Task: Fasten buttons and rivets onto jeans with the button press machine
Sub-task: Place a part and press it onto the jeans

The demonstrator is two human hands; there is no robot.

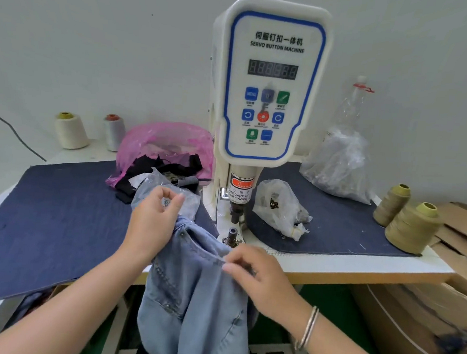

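Light blue jeans (192, 289) hang over the table's front edge, just before the lower die (233, 233) of the white servo button machine (271, 83). My left hand (153, 218) pinches small metal rivets (166, 202) between thumb and forefinger while its lower fingers hold the jeans' upper edge. My right hand (256, 274) pinches the jeans' pocket seam to the right of the die. The upper punch (235, 212) stands raised above the die with a gap between them.
A dark denim mat (47, 214) covers the table. A clear bag (168, 192) lies behind my left hand, a pink bag (165, 148) with black scraps behind it. White bags of hardware (279, 207) sit right of the machine. Thread cones (412, 229) stand far right, cardboard boxes (423, 325) below.
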